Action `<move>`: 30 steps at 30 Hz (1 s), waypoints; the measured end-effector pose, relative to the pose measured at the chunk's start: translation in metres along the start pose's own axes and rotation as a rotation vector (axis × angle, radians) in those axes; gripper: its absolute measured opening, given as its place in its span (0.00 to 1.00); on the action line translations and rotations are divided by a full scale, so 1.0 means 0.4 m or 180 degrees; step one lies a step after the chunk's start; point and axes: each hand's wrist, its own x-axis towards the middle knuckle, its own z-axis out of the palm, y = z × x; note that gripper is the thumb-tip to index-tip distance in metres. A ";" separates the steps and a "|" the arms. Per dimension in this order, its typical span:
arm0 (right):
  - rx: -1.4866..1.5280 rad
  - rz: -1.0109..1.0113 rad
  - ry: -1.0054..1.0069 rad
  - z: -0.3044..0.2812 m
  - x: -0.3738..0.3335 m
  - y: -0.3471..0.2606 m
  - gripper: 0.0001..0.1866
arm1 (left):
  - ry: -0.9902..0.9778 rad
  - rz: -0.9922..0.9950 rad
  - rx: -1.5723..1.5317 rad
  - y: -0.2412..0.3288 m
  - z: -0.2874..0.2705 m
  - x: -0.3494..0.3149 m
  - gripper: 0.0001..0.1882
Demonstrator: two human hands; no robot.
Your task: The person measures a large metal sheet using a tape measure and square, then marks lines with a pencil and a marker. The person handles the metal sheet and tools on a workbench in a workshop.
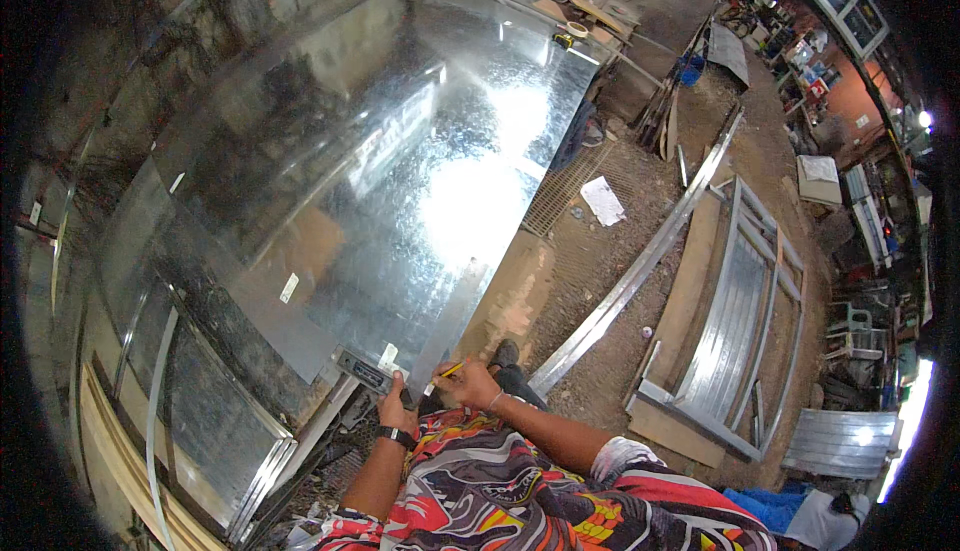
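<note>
A large shiny metal sheet lies flat in front of me, with bright glare on it. My left hand, a dark-banded watch on its wrist, is at the sheet's near edge. Its thumb points up and its fingers look curled, but what they grip is hidden. Beside that thumb sits a dark grey metal block, at the end of a bar. My right hand is closed around a yellow pencil-like stick, close to the sheet's near right corner. A paler strip runs along the sheet's right edge there.
More metal sheets and wooden boards stand at the left. On the right, a long metal bar and a metal frame lie on the ground. A tape measure rests at the sheet's far corner. Paper lies on a grate.
</note>
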 end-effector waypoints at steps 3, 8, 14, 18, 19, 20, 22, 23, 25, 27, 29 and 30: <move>0.0627 -0.0325 0.0112 -0.024 0.003 0.013 0.12 | 0.0070 -0.0100 -0.0036 0.003 -0.009 0.006 0.25; 0.1019 0.0503 0.0371 -0.231 -0.005 -0.008 0.13 | 0.0147 -0.0045 -0.0201 0.009 0.013 -0.011 0.19; 0.1687 0.0195 0.1077 -0.525 0.005 0.130 0.11 | 0.0788 0.0152 0.0252 0.052 0.009 -0.048 0.24; 0.1728 0.0411 0.1531 -0.714 -0.012 0.169 0.11 | 0.1573 0.0607 0.0598 0.093 0.134 -0.147 0.22; 0.1622 0.0392 0.1618 -0.752 -0.014 0.180 0.11 | 0.1696 0.0818 0.0794 0.098 0.154 -0.170 0.21; 0.1513 0.0382 0.1715 -0.783 -0.017 0.196 0.11 | 0.1815 0.1017 0.1002 0.101 0.164 -0.184 0.20; 0.1476 0.0410 0.1825 -0.833 -0.024 0.234 0.11 | 0.1740 0.1392 0.1286 0.114 0.130 -0.171 0.16; 0.1452 0.0436 0.1899 -0.849 -0.024 0.242 0.11 | 0.1698 0.1572 0.1429 0.124 0.135 -0.172 0.15; 0.1550 0.0356 0.1987 -0.867 -0.017 0.255 0.11 | 0.1549 0.1664 0.1250 0.161 0.181 -0.179 0.14; 0.1572 0.0147 0.2032 -0.879 0.001 0.264 0.11 | 0.1285 0.1739 0.0776 0.204 0.353 -0.233 0.13; 0.0945 -0.0046 0.1950 -0.898 0.015 0.202 0.12 | 0.1332 0.2050 0.1145 0.230 0.462 -0.260 0.13; 0.0634 -0.0148 0.1908 -0.907 0.028 0.164 0.12 | 0.1270 0.1833 0.1354 0.245 0.460 -0.243 0.13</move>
